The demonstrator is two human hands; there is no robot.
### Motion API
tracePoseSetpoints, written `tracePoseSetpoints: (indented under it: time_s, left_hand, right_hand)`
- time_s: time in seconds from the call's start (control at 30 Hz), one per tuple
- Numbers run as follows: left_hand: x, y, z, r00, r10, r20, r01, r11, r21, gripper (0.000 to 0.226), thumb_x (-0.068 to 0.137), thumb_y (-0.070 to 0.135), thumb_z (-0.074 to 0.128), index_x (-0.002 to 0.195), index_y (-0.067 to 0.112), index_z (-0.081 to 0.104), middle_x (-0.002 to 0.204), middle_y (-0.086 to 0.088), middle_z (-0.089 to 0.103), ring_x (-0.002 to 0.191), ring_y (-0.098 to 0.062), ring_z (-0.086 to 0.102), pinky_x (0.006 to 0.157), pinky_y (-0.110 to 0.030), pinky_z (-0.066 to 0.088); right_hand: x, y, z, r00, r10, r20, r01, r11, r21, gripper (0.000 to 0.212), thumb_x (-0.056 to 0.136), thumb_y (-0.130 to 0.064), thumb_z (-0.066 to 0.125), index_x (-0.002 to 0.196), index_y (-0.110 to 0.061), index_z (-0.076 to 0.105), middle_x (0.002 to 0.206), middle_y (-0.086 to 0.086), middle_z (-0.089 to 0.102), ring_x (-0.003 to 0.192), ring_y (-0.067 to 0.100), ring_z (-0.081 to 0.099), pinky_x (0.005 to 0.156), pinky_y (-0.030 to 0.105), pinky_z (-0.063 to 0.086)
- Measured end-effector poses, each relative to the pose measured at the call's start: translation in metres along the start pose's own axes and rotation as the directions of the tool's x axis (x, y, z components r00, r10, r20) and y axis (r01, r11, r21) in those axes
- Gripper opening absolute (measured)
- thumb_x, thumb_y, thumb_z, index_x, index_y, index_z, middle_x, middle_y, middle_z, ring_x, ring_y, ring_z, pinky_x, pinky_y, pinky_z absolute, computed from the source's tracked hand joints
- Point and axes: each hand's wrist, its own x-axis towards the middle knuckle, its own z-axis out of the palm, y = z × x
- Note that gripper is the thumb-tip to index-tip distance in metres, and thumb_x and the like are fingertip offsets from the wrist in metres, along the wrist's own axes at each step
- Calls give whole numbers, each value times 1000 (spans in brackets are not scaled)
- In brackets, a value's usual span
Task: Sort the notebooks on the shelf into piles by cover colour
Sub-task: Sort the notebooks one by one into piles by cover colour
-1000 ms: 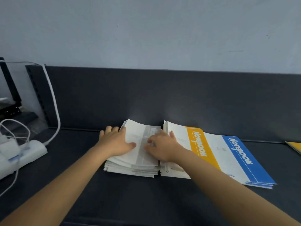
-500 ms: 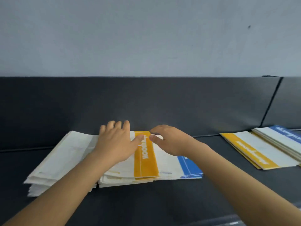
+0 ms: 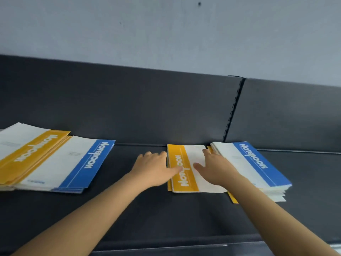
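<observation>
At the far left of the shelf (image 3: 166, 218) lies the mixed stack (image 3: 46, 163), yellow-band covers overlapping blue-band ones, not yet sorted and well apart from your hands.

Your left hand (image 3: 153, 169) is released, not clenched. Its fingers lie straight along the left edge of the yellow pile (image 3: 184, 183) and its thumb rests on the top cover's band. Your right hand (image 3: 215, 168) is also released, lying flat on the white part of that same cover and grasping nothing.

Just right of it, touching or slightly overlapping, sits the blue pile (image 3: 258, 163). A yellow corner (image 3: 232, 199) pokes out at the near edge beneath it, and I cannot tell which pile it belongs to.

Here is what could go wrong:
- If you push the yellow pile rightward to square it, its edge may slide under the blue pile and mix the colours again.
- These glossy covers look slippery, so a flat palm dragging sideways could skate the top notebook off the ones below.
- The blue pile's near edge is already fanned, and a knock from your right forearm could spill it toward you
</observation>
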Motion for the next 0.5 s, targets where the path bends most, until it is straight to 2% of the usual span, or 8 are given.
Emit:
tracePoseSetpoints:
  time_s: [0.07,0.13,0.27,0.37,0.43,0.5]
  left_hand:
    - [6,23,5,998,-36,41,41,990,-135,62,87,67,48,131,23,47,134,0,53,124,-24,47,98,-38,41]
    - [11,33,8,998,-62,13,63,987,-149,55,85,58,59,124,21,49,127,-1,55,116,-23,51,91,-36,44]
    - [13,38,12,993,-106,-52,94,975,-201,64,82,48,68,134,18,45,134,-1,50,125,-23,45,98,-38,44]
    - [13,39,12,986,-67,-153,17,951,-309,68,80,33,74,139,21,42,137,1,44,125,-20,46,95,-32,44]
    - [14,38,13,985,-67,-160,-32,835,-550,78,80,16,75,146,26,34,140,3,42,124,-17,48,94,-29,46]
    - [15,39,16,992,-68,-108,-42,626,-779,85,82,3,71,150,30,27,137,7,50,118,-14,55,95,-33,50]
  right_hand:
    - [0,14,0,994,-64,90,57,996,75,66,99,-38,42,151,-12,11,152,10,30,134,29,38,106,38,34]
    - [0,19,1,974,-129,184,109,987,117,73,99,-36,45,153,-16,0,155,10,24,139,29,31,110,38,29]
    - [-2,19,-3,974,-178,144,141,962,232,77,96,-36,51,153,-20,2,155,8,27,138,29,33,108,37,31]
    - [-5,15,-2,970,-193,149,148,951,272,78,95,-39,51,153,-20,2,155,8,26,139,28,32,109,36,30]
    - [-5,12,-4,960,-226,169,171,942,289,74,96,-41,49,153,-19,6,155,8,26,139,28,32,109,36,30]
    - [-3,8,-7,949,-275,155,211,919,333,62,98,-40,45,150,-17,18,152,8,31,135,27,36,105,35,33]
